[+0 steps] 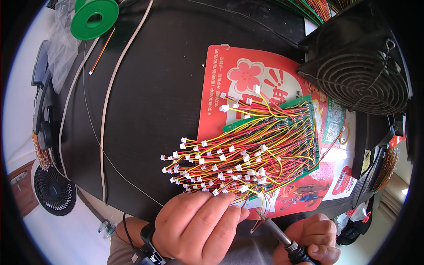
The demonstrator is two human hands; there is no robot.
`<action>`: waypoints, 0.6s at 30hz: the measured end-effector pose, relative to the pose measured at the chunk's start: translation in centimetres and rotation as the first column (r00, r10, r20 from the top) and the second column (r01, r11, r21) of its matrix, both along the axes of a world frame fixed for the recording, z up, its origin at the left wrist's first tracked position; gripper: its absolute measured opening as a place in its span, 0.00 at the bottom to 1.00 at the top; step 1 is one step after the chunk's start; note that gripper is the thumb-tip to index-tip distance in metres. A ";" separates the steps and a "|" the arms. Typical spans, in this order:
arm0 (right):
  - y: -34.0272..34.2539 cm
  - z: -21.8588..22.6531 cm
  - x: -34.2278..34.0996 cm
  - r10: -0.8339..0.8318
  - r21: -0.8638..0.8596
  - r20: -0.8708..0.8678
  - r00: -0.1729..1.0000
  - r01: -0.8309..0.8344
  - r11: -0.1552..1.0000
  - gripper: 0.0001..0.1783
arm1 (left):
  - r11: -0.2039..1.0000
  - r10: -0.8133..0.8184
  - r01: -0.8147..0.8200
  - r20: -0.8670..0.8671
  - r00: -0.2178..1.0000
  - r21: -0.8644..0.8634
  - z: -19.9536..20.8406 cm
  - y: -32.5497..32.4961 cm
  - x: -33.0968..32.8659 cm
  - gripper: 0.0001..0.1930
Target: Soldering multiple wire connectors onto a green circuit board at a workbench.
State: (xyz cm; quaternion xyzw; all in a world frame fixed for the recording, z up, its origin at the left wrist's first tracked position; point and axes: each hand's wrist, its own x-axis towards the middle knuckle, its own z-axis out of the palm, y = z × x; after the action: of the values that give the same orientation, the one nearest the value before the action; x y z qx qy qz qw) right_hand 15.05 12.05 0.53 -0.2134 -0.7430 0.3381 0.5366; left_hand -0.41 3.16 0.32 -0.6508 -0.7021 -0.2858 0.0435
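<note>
A green circuit board point(304, 104) lies on a red printed sheet point(229, 75), almost covered by several red and yellow wire leads point(247, 150) ending in small white plugs. My left hand point(198, 225) rests at the near edge of the bundle, fingers curled around a few wires by the board's lower corner. My right hand point(311, 240) grips the dark handle of a soldering iron point(274, 229), whose metal tip points up-left to the wires just beside my left fingertips. A dark watch sits on my left wrist.
A black table top point(154, 88) carries a green solder spool point(94, 18) at the far left, a loose red-yellow wire point(101, 52) and a pale cable point(110, 88). A black extraction fan point(362, 66) stands at the far right. A small round fan point(54, 190) sits on the floor at left.
</note>
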 end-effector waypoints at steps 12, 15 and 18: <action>0.1 -0.2 0.2 0.006 0.035 -0.037 0.999 -0.005 0.999 0.17 | 1.000 -0.007 0.005 0.085 0.996 0.025 -0.4 -0.6 0.4 0.18; 0.1 -0.2 0.2 0.005 0.027 -0.056 0.998 -0.003 1.000 0.18 | 1.000 -0.014 0.014 0.075 0.997 0.006 0.0 -0.3 0.2 0.17; 0.6 -0.9 0.6 0.041 0.092 -0.141 0.989 -0.028 0.995 0.19 | 0.998 -0.041 0.042 0.022 0.999 -0.046 0.9 0.2 -0.4 0.15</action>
State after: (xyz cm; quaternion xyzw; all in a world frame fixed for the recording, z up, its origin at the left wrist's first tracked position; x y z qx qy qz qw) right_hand 15.69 12.62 -0.33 -0.1514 -0.7206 0.3282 0.5917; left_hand -0.78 3.41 1.21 -0.6631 -0.6952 -0.2771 0.0147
